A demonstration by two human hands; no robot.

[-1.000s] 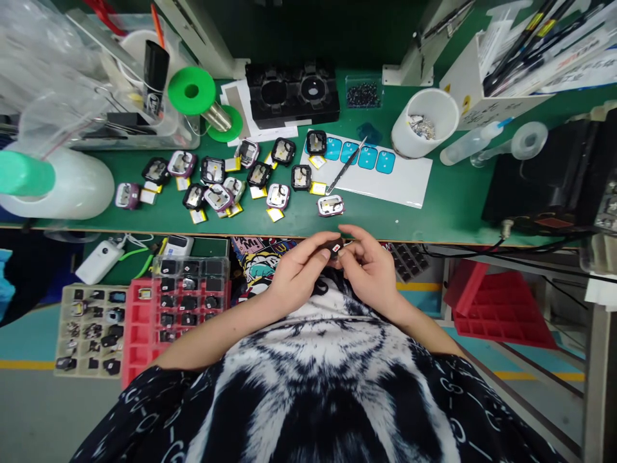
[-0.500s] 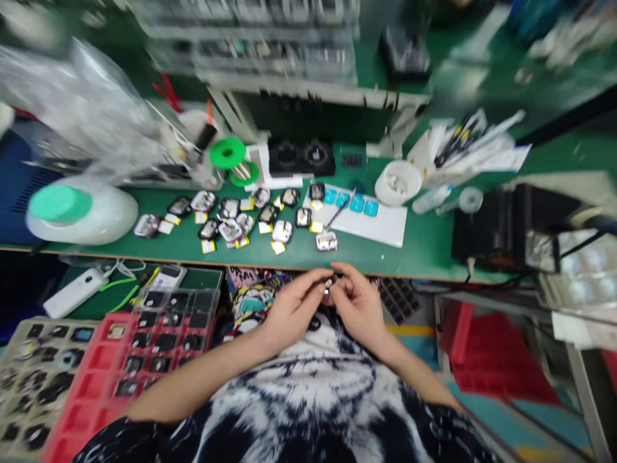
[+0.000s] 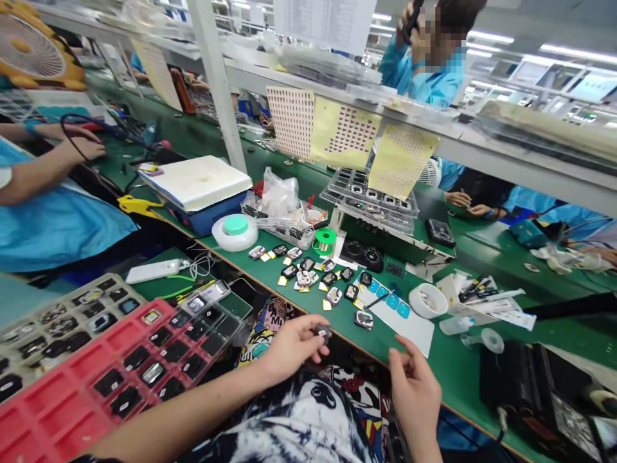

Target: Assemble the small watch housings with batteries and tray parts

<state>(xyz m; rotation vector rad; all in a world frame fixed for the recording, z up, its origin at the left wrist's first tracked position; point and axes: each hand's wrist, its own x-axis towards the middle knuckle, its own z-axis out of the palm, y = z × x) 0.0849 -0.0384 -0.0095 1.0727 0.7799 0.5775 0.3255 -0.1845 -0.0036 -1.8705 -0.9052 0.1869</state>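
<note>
My left hand (image 3: pixel 296 344) is closed on a small dark part (image 3: pixel 322 332), held between thumb and fingers just off the table's front edge. Further right, my right hand (image 3: pixel 414 386) hovers over the edge with its fingers apart, nothing visible between them. Several small watch-like units (image 3: pixel 306 277) with yellow and white tabs lie in a cluster on the green table. The nearest unit (image 3: pixel 363 319) sits between the two hands, beside a white sheet (image 3: pixel 419 331) bearing blue pieces (image 3: pixel 392 301) and a thin dark tool.
At left are a red tray (image 3: pixel 67 411) and a clear tray (image 3: pixel 224 331) of dark parts. A green solder spool (image 3: pixel 326 236), capped bottle (image 3: pixel 235 233), white tub (image 3: pixel 428 300) and black equipment (image 3: pixel 530 386) stand around. Other people sit nearby.
The view has tilted up and turned left. My hands, together before, are now apart; my left hand holds the dark part and my right hand has moved away to the right.
</note>
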